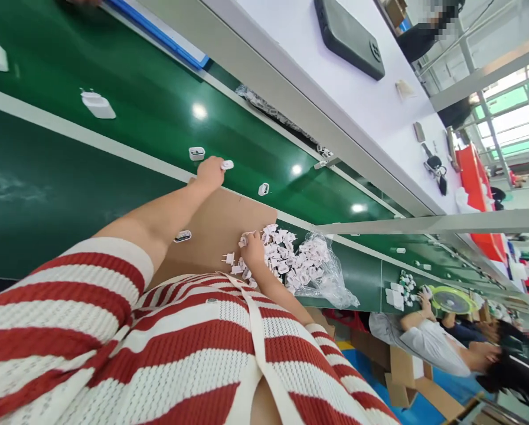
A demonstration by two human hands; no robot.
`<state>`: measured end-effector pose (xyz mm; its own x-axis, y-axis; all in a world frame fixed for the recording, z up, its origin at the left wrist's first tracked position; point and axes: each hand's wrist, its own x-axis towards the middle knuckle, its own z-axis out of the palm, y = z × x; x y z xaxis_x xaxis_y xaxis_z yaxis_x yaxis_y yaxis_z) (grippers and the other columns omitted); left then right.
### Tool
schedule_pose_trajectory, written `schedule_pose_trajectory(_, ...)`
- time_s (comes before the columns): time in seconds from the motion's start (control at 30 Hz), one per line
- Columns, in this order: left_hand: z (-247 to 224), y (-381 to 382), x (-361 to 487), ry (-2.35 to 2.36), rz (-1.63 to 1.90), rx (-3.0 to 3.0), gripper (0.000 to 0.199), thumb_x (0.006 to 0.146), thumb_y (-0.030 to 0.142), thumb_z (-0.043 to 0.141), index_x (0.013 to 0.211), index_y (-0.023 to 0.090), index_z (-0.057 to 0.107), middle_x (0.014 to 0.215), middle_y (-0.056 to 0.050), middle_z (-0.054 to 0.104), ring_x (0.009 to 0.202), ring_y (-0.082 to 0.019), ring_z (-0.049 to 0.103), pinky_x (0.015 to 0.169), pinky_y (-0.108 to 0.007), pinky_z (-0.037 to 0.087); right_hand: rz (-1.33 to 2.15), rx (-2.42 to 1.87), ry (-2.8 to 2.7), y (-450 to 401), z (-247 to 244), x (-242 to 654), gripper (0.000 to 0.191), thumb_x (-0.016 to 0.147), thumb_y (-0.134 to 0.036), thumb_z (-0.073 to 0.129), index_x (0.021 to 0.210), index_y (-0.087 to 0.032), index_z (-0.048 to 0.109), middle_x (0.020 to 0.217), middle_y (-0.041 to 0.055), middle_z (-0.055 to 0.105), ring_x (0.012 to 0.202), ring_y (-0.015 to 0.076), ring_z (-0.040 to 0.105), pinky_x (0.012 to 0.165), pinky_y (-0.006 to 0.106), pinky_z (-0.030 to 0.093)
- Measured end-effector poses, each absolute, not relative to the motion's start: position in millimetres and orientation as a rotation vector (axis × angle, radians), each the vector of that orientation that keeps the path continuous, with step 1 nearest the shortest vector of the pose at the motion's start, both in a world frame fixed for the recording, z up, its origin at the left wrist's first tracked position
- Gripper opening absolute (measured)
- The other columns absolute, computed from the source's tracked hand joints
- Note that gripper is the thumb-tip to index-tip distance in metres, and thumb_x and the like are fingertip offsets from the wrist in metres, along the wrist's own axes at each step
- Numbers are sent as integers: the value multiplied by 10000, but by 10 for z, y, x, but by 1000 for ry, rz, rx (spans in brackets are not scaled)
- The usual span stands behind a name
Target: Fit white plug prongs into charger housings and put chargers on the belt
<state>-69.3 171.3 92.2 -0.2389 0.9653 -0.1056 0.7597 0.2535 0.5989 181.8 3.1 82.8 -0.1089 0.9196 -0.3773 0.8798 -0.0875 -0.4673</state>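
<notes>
My left hand (210, 171) reaches over the green conveyor belt (158, 112), its fingers closed on a white charger housing (227, 165). Closer to my body, my right hand (253, 251) pinches a small white plug piece (244, 239), partly covered by the fingers. It is at the edge of a heap of white plug pieces (282, 251). Some of these spill from a clear plastic bag (342, 286). Open-ended white housings lie nearby: one housing (196, 153) beside my left hand, another housing (263, 189) farther along the belt, and a third housing (183, 236) on brown cardboard (220, 215) by my forearm.
Chargers with pins (98, 105) lie on the belt at left. A blue-edged tray (171, 35) is beyond it. A raised white shelf (282, 35) carries a dark phone (349, 38). At right, a co-worker in a white shirt (433, 345) sits near a green fan (454, 300).
</notes>
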Motion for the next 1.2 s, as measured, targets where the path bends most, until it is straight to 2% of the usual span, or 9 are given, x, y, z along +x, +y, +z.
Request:
schedule_pose_trajectory(0.13, 850, 1734, -894, 2106, 622, 1643, 462, 905, 299, 626, 1293, 51, 645, 1347, -212, 595, 1293, -371, 456, 1078, -552, 336, 1222, -1989, -1731, -35, 847, 1901, 210, 789, -200, 636, 978, -206, 546, 1017, 55, 643, 915, 191, 643, 836, 326, 533)
schedule_pose_trajectory(0.23, 826, 1609, -1084, 2230, 901, 1663, 746, 887, 465, 702, 1510, 116, 485, 1652, -166, 300, 1481, -362, 243, 1136, -558, 191, 1458, -1903, -1455, -72, 882, 1947, 205, 845, -328, 608, 997, -213, 532, 874, 7, 659, 774, 148, 654, 736, 279, 543)
schedule_pose_trajectory(0.3, 784, 1613, -1269, 2327, 1007, 1526, 873, 914, 588, 669, 1537, 44, 390, 1683, -188, 179, 1511, -345, 154, 1128, -556, 129, 1574, -1847, -1312, -61, 920, 1972, 265, 862, -449, 613, 970, -215, 550, 800, -8, 652, 702, 134, 638, 674, 259, 534)
schedule_pose_trajectory(0.4, 719, 1741, -1581, 2324, 853, 1289, 917, 932, 725, 579, 1351, -86, 484, 1505, -229, 416, 1404, -363, 312, 1100, -588, 233, 1723, -1770, -1169, 1, 1005, 2002, 466, 837, -659, 626, 961, -211, 599, 695, -30, 618, 581, 114, 571, 563, 236, 487)
schedule_pose_trajectory(0.5, 805, 1773, -1747, 2289, 825, 1278, 849, 916, 768, 559, 1271, -4, 582, 1339, -173, 554, 1310, -377, 434, 1076, -598, 331, 1903, -1633, -989, 61, 1115, 2010, 583, 814, -748, 635, 1036, -209, 637, 705, -25, 629, 534, 99, 525, 502, 220, 427)
schedule_pose_trajectory(0.67, 1201, 1147, -1248, 2111, 1050, 1632, 590, 1010, 518, 511, 1348, 41, 582, 1345, -152, 556, 1307, -329, 461, 1095, -544, 349, 1966, -1405, -1061, 48, 1263, 1992, 539, 740, -535, 792, 1167, -236, 658, 900, -8, 712, 675, 113, 605, 628, 245, 511)
schedule_pose_trajectory(0.8, 1186, 354, -475, 1801, 934, 1837, 329, 956, 372, 603, 1200, 169, 685, 1202, -87, 686, 1146, -267, 594, 1043, -427, 442, 1751, -1412, -1222, 4, 1262, 1975, 569, 693, -401, 824, 1206, -253, 628, 918, -11, 727, 817, 157, 668, 792, 306, 560)
schedule_pose_trajectory(0.97, 758, -215, 31, 1716, 739, 1741, 290, 941, 246, 560, 1188, 178, 695, 1244, -122, 697, 1180, -327, 595, 1031, -480, 439, 1318, -1576, -1667, -19, 1194, 2028, 199, 831, -247, 656, 1027, -224, 687, 998, 43, 711, 967, 203, 652, 940, 368, 532)
schedule_pose_trajectory(1.2, 364, -287, 10, 1654, 817, 1627, 267, 884, 350, 679, 1106, 210, 736, 1228, -88, 699, 1175, -306, 584, 1062, -470, 424, 692, -1658, -2476, 41, 1155, 1902, 449, 786, 34, 460, 1127, -158, 680, 1100, 108, 652, 1081, 241, 571, 989, 354, 472)
